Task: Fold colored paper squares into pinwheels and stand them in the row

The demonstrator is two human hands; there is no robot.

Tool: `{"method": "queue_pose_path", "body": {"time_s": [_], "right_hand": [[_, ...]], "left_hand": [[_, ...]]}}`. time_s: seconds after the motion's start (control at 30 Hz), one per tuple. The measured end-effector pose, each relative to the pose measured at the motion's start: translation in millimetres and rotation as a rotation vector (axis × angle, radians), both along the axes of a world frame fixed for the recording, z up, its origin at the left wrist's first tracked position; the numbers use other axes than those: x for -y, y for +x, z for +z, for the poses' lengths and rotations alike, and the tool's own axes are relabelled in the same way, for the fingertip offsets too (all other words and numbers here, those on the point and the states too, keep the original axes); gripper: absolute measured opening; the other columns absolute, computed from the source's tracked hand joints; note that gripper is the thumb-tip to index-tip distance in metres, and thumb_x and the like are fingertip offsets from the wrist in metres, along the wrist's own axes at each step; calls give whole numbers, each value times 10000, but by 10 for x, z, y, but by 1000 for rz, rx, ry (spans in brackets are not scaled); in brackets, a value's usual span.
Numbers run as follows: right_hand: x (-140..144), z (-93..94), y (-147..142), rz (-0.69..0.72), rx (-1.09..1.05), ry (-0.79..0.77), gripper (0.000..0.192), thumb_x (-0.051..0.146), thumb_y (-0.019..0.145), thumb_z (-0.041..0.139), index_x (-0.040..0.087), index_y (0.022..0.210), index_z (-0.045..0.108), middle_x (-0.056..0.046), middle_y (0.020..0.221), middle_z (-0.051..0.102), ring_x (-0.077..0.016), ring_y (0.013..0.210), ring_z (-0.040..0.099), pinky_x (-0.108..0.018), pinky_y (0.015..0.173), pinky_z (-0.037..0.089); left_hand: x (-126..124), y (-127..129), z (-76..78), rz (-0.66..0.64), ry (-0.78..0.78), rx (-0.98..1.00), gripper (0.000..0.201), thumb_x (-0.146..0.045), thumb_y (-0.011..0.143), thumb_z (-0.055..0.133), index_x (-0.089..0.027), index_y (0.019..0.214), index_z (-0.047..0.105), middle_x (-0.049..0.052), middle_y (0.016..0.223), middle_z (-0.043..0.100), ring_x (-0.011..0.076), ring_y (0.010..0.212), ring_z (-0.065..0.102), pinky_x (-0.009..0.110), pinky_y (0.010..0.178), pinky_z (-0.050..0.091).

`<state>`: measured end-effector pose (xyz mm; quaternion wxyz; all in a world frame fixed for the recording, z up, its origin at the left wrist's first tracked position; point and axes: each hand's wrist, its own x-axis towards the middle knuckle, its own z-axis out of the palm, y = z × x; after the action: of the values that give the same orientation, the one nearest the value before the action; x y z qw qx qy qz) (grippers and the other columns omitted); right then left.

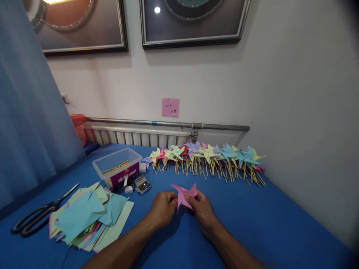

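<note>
A pink paper pinwheel (183,195) is held up over the blue tabletop, its folded blades facing me. My right hand (205,212) grips it from the right, thumb on its front near the centre. At its left edge is my left hand (162,210), closed with the fingers curled together. Whatever those fingers pinch is hidden, and I cannot tell whether they touch the blade. Just beyond my left hand stands a small open box (143,185) of shiny metal fasteners, with another small box (129,186) beside it.
Finished pinwheels (209,152) on sticks lie in a long row at the back. A clear plastic tub (126,173) holds thin wooden sticks. Coloured paper sheets (81,216) are piled at left beside black-handled scissors (45,213). A radiator (134,136) and wall stand behind.
</note>
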<state>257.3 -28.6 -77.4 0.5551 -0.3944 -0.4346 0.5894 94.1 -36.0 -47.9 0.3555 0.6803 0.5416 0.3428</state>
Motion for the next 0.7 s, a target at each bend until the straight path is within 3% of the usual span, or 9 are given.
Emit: {"method": "queue_pose_path", "body": {"time_s": [0.7], "right_hand": [[-26, -44, 21, -14, 26, 37, 430, 469, 668, 838, 154, 938, 728, -46, 806, 746, -201, 702, 631, -294, 664, 476]], "left_hand": [[33, 7, 21, -2, 2, -1, 184, -191, 798, 471, -173, 664, 595, -29, 572, 539, 113, 551, 454, 228, 536, 299]]}}
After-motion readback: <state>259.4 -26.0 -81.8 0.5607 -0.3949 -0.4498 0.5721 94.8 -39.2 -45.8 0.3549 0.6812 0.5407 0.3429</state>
